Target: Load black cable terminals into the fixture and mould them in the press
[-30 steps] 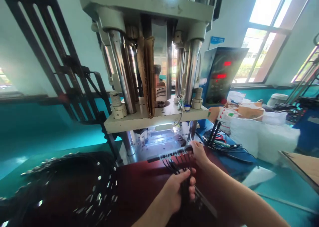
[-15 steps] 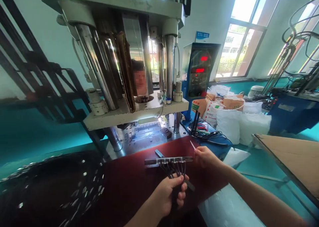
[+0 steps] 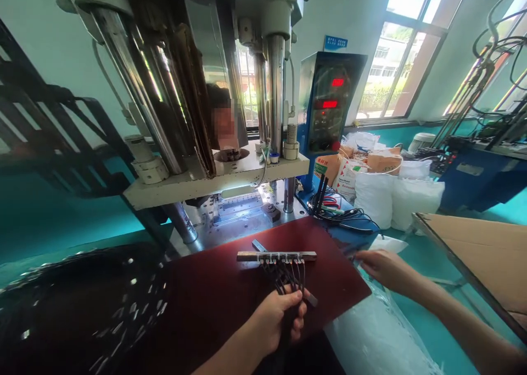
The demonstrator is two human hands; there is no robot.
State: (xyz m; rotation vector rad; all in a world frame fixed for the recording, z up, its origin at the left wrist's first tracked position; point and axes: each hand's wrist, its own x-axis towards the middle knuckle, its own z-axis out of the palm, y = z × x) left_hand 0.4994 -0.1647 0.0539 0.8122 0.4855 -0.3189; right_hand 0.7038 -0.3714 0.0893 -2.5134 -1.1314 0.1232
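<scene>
My left hand (image 3: 278,317) is closed around a bundle of black cables (image 3: 284,276) over the dark red tabletop (image 3: 337,281). The cable ends fan out from it to a metal bar (image 3: 247,256), meeting a row of small pale fittings along its near edge. A second metal strip (image 3: 258,245) lies crosswise beneath the bar and the cables. Out past the board's right edge is my right hand (image 3: 381,266), its fingers pinched together. Something small and blurred shows at its fingertips, too indistinct to name.
A press (image 3: 222,183) with steel columns stands behind the board; a person shows behind it. Black glossy cables (image 3: 86,303) lie at left. On the right are a blue control box (image 3: 329,106), white sacks (image 3: 373,194), a cardboard sheet (image 3: 477,254) and clear plastic (image 3: 374,336).
My right hand has moved right, away from the bar and beyond the board's edge; the thin white strip seen in it is now blurred. My left hand keeps its grip on the cables.
</scene>
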